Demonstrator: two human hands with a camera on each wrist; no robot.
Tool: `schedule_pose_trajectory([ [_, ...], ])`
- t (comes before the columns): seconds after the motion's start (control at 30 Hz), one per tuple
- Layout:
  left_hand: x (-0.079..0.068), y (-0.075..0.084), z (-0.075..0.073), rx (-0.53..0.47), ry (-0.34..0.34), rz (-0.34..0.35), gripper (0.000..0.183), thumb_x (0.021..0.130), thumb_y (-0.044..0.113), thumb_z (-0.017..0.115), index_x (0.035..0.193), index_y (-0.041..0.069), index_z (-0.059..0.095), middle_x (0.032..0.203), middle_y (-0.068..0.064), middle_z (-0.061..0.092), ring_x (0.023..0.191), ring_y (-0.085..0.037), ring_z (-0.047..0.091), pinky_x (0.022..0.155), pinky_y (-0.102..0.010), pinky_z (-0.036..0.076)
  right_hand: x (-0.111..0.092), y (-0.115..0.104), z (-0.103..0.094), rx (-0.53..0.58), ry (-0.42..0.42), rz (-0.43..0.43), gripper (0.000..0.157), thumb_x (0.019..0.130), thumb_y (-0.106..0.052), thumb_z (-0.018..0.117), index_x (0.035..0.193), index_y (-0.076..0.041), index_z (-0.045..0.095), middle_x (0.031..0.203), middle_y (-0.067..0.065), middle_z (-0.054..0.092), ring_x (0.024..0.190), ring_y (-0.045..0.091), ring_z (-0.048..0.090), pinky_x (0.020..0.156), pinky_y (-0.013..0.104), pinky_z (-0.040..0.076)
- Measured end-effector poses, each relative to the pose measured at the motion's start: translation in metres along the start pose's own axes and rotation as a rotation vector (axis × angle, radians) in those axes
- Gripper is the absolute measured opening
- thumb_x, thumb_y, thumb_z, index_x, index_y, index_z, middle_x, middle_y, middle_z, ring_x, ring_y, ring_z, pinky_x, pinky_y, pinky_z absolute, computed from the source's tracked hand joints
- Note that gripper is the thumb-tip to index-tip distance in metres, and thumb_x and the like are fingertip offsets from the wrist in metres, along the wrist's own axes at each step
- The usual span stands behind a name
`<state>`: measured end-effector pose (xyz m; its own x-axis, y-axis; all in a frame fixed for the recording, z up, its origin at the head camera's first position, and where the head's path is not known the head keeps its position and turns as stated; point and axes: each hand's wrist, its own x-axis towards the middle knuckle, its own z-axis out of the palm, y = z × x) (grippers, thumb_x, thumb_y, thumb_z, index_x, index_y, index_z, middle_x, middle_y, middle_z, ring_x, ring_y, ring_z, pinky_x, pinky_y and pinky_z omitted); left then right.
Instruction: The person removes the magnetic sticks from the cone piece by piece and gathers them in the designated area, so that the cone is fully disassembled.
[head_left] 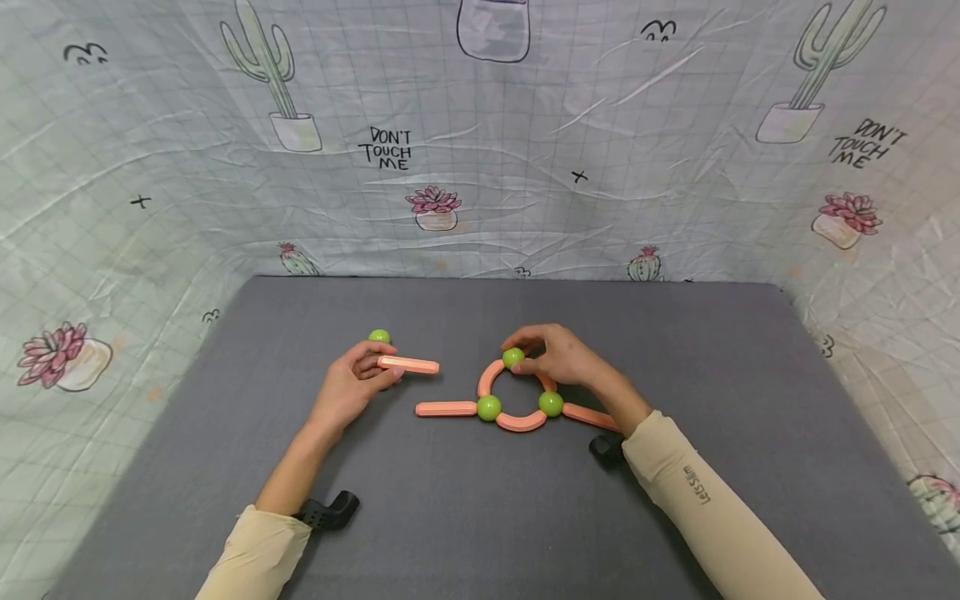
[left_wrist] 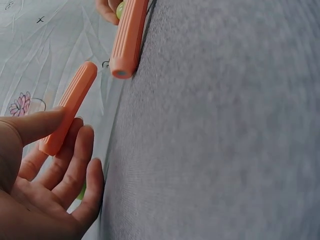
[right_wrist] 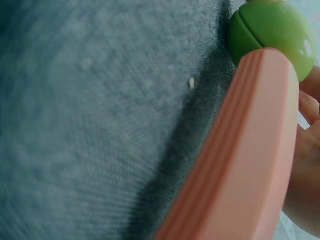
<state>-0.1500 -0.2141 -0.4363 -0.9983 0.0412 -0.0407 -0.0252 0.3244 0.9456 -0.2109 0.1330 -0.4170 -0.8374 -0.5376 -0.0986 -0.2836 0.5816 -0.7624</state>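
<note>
My left hand (head_left: 347, 392) pinches a straight orange rod (head_left: 414, 365) between thumb and fingers, above the mat; the left wrist view shows the ribbed rod (left_wrist: 77, 95) from the side. With thumb and fingers, my right hand (head_left: 561, 354) grips a green ball (head_left: 513, 359) at the far side of a ring. Curved orange rods (head_left: 521, 422) join this ball to two nearer green balls (head_left: 489, 407). One straight orange rod (head_left: 446, 408) extends left from the ring. Another straight rod (head_left: 588, 415) extends right, its outer end hidden under my right forearm; it looms large in the right wrist view.
A separate green ball (head_left: 379, 336) lies just beyond my left fingers, partly hidden by them. The grey mat (head_left: 465, 517) carries all the pieces. A patterned cloth (head_left: 495, 167) hangs behind and at both sides. Black wrist cameras (head_left: 330, 510) are strapped to both wrists.
</note>
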Motion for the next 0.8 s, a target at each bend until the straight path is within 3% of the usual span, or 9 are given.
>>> schedule_pose_trajectory([
  [0.27, -0.003, -0.003, -0.007, 0.022, -0.007, -0.034, 0.042, 0.094, 0.02, 0.079, 0.129, 0.003, 0.064, 0.119, -0.01, 0.074, 0.097, 0.002, 0.069, 0.083, -0.021, 0.059, -0.001, 0.001, 0.0, 0.006, 0.006, 0.008, 0.035, 0.095, -0.016, 0.078, 0.129, -0.012, 0.073, 0.126, 0.009, 0.072, 0.118, 0.03, 0.067, 0.102, 0.048, 0.053],
  [0.43, -0.004, -0.007, -0.013, 0.039, -0.004, -0.069, 0.045, 0.093, 0.027, 0.081, 0.128, 0.005, 0.064, 0.114, 0.001, 0.075, 0.096, 0.004, 0.068, 0.083, -0.019, 0.058, -0.002, 0.0, 0.002, 0.014, 0.006, -0.01, 0.034, 0.095, -0.016, 0.078, 0.128, -0.011, 0.073, 0.125, 0.01, 0.073, 0.115, 0.03, 0.067, 0.101, 0.048, 0.053],
  [0.63, -0.002, -0.011, -0.02, 0.099, 0.005, -0.046, 0.041, 0.092, 0.029, 0.082, 0.124, 0.007, 0.068, 0.103, 0.009, 0.078, 0.088, 0.001, 0.067, 0.076, -0.021, 0.055, -0.002, 0.001, 0.001, 0.011, 0.006, -0.002, 0.035, 0.095, -0.016, 0.078, 0.129, -0.012, 0.073, 0.126, 0.01, 0.072, 0.116, 0.03, 0.067, 0.101, 0.048, 0.053],
  [0.8, 0.001, -0.014, -0.027, 0.124, 0.006, -0.019, 0.038, 0.093, 0.027, 0.082, 0.122, 0.007, 0.07, 0.103, 0.009, 0.079, 0.087, 0.002, 0.066, 0.076, -0.021, 0.055, -0.001, 0.002, 0.0, 0.007, 0.008, 0.012, 0.035, 0.094, -0.016, 0.078, 0.129, -0.013, 0.073, 0.126, 0.008, 0.072, 0.118, 0.029, 0.067, 0.102, 0.048, 0.053],
])
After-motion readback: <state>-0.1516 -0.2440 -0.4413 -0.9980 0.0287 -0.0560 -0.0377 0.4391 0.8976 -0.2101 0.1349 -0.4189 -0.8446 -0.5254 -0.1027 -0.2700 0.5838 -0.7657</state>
